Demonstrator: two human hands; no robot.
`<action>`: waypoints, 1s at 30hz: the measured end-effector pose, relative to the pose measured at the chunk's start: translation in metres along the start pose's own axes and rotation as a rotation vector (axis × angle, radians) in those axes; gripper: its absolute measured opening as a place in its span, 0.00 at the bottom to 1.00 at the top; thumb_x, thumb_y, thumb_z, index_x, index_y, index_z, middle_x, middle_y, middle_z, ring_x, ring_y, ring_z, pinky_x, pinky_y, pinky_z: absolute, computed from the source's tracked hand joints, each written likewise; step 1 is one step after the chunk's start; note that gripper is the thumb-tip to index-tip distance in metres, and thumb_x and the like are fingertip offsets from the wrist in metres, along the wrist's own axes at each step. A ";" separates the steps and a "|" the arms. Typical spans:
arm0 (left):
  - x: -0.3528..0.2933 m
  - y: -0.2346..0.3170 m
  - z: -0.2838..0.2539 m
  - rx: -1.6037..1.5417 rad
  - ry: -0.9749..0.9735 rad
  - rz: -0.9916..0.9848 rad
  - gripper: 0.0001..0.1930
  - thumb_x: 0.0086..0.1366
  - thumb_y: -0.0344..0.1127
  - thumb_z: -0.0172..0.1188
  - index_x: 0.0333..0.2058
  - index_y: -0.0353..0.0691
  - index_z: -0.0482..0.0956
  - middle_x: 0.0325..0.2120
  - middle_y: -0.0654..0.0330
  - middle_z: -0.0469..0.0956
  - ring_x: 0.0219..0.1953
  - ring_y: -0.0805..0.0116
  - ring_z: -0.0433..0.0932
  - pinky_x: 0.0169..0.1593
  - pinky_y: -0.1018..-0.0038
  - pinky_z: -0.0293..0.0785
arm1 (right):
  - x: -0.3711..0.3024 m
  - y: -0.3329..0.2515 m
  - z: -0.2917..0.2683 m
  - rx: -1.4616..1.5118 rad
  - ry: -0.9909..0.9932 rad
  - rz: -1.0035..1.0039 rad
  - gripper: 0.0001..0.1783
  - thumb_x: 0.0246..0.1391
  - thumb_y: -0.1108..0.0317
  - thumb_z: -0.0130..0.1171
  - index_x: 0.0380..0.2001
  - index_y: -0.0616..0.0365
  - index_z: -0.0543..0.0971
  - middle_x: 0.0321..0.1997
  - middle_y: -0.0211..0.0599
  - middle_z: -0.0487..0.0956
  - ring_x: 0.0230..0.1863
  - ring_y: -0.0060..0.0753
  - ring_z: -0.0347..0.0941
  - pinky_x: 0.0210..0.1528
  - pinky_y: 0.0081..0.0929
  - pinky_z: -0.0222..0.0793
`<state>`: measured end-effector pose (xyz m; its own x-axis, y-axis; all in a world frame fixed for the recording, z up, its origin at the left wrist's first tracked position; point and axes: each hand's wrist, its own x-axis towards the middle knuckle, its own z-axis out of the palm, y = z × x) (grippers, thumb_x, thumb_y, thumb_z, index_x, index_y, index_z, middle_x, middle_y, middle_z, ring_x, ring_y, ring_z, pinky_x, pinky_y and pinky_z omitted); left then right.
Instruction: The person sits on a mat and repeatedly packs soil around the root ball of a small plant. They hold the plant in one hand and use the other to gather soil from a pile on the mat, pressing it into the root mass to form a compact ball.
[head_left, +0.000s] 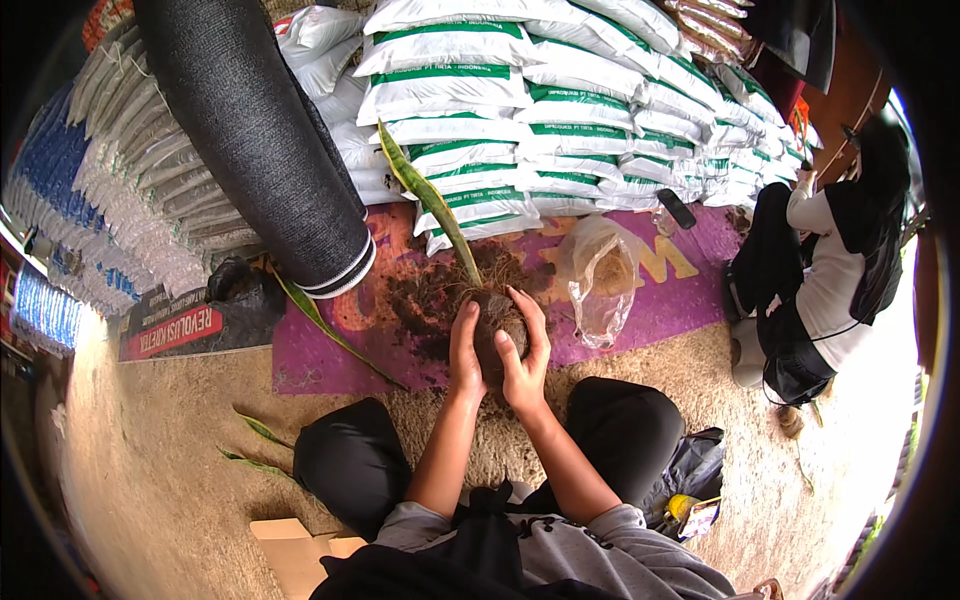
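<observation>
Green leaf [438, 206] edged in yellow, dark brown root ball [496, 314], purple banner [690, 287] — yellow-lettered, white sacks [447, 95] — green-banded

Passage between leaf [432, 200] and plastic bag [603, 285]; black roll [250, 130] blocks forward left.

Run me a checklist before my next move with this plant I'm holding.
1. Both hands on the root ball: ok, the left hand and right hand cup it from either side.
2. Tall leaf rising from the ball: ok, though it leans left.
3. A hand free: not ok, both are occupied.
4. Loose soil nearby: ok, it lies on the purple banner just beyond your hands.
5. Underside of the root ball intact: cannot tell, it is hidden.
</observation>
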<state>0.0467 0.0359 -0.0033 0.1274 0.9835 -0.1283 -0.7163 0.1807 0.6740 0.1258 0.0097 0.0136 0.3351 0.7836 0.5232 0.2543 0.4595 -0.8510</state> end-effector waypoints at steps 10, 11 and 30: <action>-0.003 -0.002 0.001 -0.074 -0.010 -0.115 0.21 0.63 0.52 0.48 0.43 0.41 0.71 0.37 0.61 0.74 0.39 0.68 0.74 0.43 0.72 0.71 | 0.004 -0.009 -0.002 -0.010 -0.027 -0.072 0.25 0.51 0.57 0.48 0.43 0.69 0.73 0.46 0.53 0.73 0.49 0.47 0.68 0.54 0.37 0.60; -0.002 -0.003 0.000 -0.109 -0.008 -0.130 0.21 0.62 0.53 0.48 0.43 0.41 0.72 0.37 0.61 0.74 0.38 0.68 0.74 0.42 0.72 0.72 | 0.004 -0.008 -0.002 -0.008 -0.040 -0.058 0.24 0.52 0.58 0.47 0.43 0.69 0.73 0.47 0.53 0.72 0.50 0.47 0.68 0.54 0.36 0.59; 0.019 0.028 -0.043 -0.510 -0.003 -0.014 0.24 0.62 0.54 0.46 0.44 0.40 0.74 0.40 0.53 0.77 0.42 0.56 0.77 0.45 0.60 0.76 | -0.007 0.043 0.013 0.428 -0.176 0.877 0.21 0.62 0.60 0.38 0.55 0.54 0.68 0.57 0.34 0.68 0.57 0.29 0.64 0.53 0.31 0.62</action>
<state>-0.0007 0.0594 -0.0181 0.1408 0.9811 -0.1324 -0.9582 0.1687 0.2311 0.1224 0.0290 -0.0271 0.0994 0.9534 -0.2847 -0.3800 -0.2281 -0.8964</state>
